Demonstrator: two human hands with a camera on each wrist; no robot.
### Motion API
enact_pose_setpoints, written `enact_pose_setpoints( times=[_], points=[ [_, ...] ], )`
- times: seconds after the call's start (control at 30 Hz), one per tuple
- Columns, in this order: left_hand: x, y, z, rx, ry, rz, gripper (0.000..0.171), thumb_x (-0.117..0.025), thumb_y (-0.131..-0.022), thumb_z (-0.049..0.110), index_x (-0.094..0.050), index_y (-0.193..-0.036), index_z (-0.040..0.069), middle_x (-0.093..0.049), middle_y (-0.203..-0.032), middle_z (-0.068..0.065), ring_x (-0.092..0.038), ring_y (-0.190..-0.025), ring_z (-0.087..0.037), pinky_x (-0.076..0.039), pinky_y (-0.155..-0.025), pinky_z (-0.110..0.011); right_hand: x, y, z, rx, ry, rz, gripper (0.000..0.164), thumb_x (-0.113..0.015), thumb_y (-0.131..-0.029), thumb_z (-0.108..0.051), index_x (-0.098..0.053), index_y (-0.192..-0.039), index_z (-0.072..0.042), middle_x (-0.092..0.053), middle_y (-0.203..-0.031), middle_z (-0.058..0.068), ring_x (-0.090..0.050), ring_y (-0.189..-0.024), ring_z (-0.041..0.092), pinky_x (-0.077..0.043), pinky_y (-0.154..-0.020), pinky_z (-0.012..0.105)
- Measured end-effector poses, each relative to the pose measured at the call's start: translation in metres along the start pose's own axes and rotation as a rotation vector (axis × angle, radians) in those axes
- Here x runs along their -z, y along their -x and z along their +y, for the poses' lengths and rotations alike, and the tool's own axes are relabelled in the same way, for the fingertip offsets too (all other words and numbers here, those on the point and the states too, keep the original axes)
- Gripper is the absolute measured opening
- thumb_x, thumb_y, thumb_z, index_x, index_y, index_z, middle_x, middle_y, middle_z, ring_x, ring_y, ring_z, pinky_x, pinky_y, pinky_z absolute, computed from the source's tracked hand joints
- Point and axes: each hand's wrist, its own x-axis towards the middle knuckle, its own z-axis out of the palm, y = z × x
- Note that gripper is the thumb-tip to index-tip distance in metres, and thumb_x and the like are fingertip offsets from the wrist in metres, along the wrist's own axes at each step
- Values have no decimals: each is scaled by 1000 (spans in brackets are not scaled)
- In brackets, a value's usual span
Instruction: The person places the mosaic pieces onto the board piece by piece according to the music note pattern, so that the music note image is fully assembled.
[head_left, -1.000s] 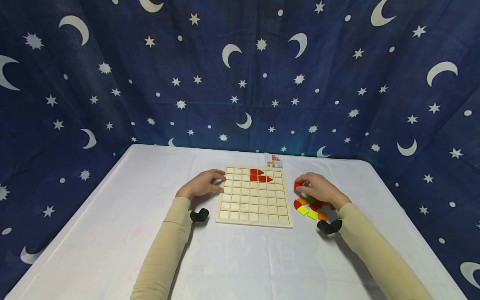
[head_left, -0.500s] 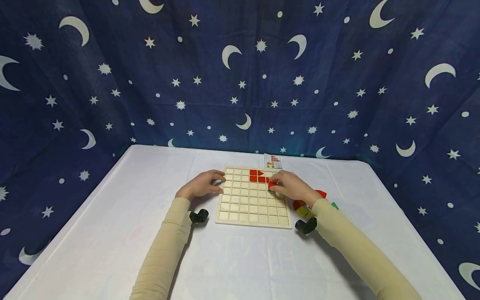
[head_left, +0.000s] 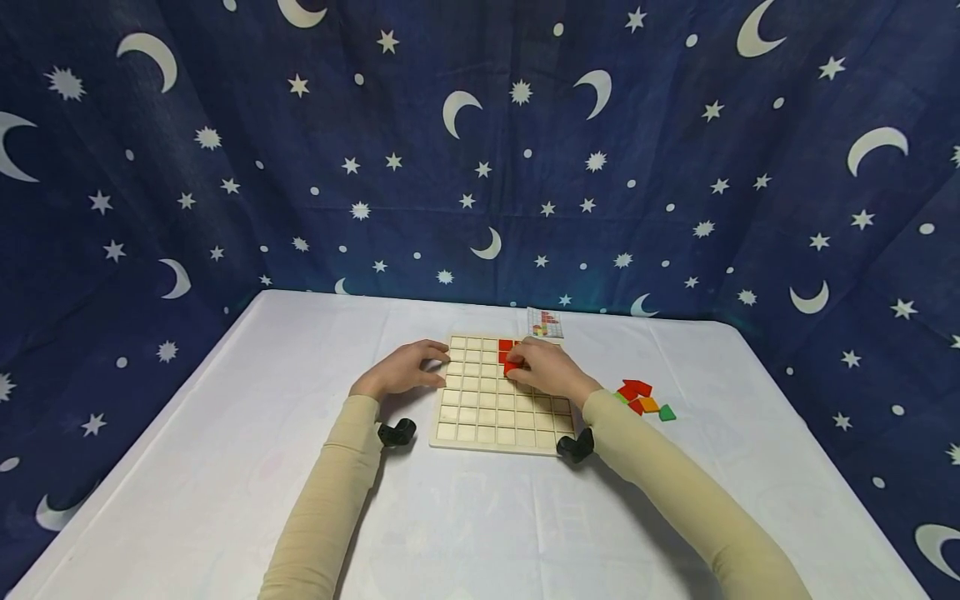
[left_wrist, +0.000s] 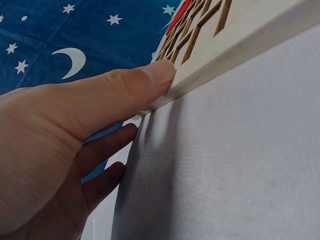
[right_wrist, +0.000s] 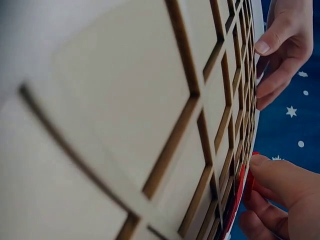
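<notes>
Since half a second ago, the right hand (head_left: 551, 367) has been carried farther left over the gridded board (head_left: 467, 412), and the red piece (head_left: 510, 368) has been brought with it. That piece is pinched between thumb and fingers, and it is held at the near side of the red pieces (head_left: 506, 345) already laid in the board's far rows, which are partly covered by the hand. Whether it has been seated in a cell cannot be told; in the right wrist view it is seen tilted, close against the board's surface. No shift is noted in the left hand (head_left: 403, 367): the board's left edge is touched by the thumb (left_wrist: 161, 73), and the fingers are spread apart, with nothing gripped. To the right of the board, loose pieces are scattered on the white cloth (head_left: 480, 517): red ones (head_left: 638, 388), an orange one (head_left: 649, 404) and a green one (head_left: 667, 412), set a little apart at the near right. More of the pile has been uncovered by the right sleeve (head_left: 690, 492). Just beyond the board's far edge, a printed card (head_left: 545, 323) is laid flat, marked with a coloured grid pattern.
</notes>
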Motion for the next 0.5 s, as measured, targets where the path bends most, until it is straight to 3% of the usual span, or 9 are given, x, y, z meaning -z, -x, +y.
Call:
enact_pose_setpoints(
  times=[0.27,0.5],
  points=[
    [0,1,-2,-62,9,20,46,-75,-87,24,-64,-126,1,-49,-143,-15,-39,-136,-35,-32,-114,-47,-1,-2,-2,-23,-7,-13,24,-69,-92,-18,-70,-113,-5,-64,-104,5,-61,-97,21,-53,-86,36],
    [0,0,-1,-30,4,13,46,-76,-86,21,-64,-127,2,-48,-144,-14,-38,-138,-33,-30,-116,-45,-2,-4,-3,-24,-18,-20,25,-69,-92,-21,-70,-113,-7,-64,-104,4,-60,-97,19,-53,-85,35]
  ],
)
